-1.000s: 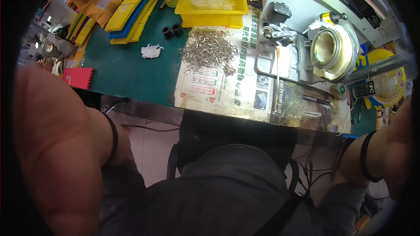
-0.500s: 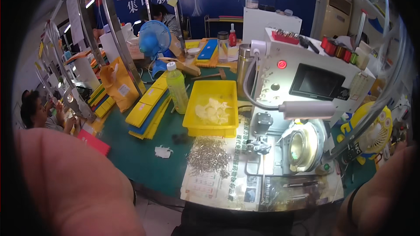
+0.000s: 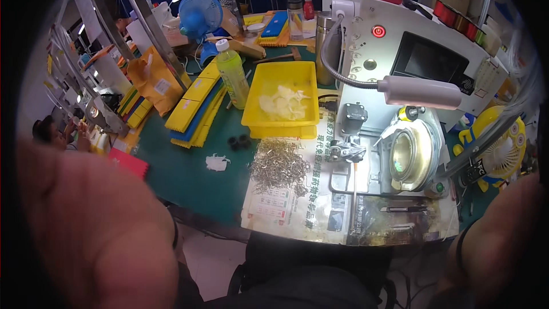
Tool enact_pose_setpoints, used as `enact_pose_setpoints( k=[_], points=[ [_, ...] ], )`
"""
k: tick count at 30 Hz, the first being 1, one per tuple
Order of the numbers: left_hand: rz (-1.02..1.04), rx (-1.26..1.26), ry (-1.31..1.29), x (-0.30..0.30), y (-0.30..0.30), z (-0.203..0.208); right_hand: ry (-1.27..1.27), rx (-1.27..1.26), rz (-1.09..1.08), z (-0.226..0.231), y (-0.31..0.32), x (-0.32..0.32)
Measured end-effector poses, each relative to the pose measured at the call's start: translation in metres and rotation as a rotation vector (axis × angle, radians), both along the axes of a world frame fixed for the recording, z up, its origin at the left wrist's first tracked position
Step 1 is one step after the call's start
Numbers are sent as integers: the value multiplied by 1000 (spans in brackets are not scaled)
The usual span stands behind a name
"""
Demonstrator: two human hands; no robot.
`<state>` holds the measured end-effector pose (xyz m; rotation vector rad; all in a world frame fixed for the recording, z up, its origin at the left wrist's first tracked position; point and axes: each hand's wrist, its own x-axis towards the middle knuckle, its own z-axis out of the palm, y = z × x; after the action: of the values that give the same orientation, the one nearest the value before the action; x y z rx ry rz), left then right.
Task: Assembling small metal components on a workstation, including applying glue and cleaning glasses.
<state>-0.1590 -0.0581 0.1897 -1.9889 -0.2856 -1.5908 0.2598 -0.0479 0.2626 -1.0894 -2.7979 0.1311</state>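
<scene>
Large and close, my left hand point(image 3: 100, 232) fills the lower left; its fingers run out of the picture. My right hand point(image 3: 496, 240) is at the lower right edge, with a dark band round the wrist and its fingers also cut off. Both are raised above the worktable and touch nothing on it that I can see. Between them lies a heap of small metal pieces point(image 3: 278, 169) on a printed sheet point(image 3: 297, 217). Behind the heap stands a yellow plastic tray point(image 3: 279, 131) holding pale, thin crumpled pieces point(image 3: 284, 104).
A white machine point(image 3: 380, 57) with a dark screen, a lamp point(image 3: 420, 92) and a round lit bowl point(image 3: 407, 160) stands right. Left are a green drink bottle point(image 3: 231, 74), yellow and blue strips point(image 3: 197, 103) and a torn white scrap point(image 3: 217, 162). A blue fan point(image 3: 199, 14) stands behind.
The view has tilted downward, so the table sits higher and my lap shows more. My two hands stay at the sides, the left one slightly lower; nothing on the table was moved.
</scene>
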Motion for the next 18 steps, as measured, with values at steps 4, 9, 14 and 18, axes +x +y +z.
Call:
enact_pose_setpoints(
  k=[4,9,14,18],
  points=[
    [206,-603,-123,23,75,-83,843,271,177,-133,24,-20],
    [602,-1058,-109,4,116,-193,884,53,287,-217,32,-31],
    [962,-1186,191,8,141,-220,846,-43,227,-253,30,-21],
    [658,-1025,-26,4,141,-200,862,-84,141,-261,26,-7]
  ],
)
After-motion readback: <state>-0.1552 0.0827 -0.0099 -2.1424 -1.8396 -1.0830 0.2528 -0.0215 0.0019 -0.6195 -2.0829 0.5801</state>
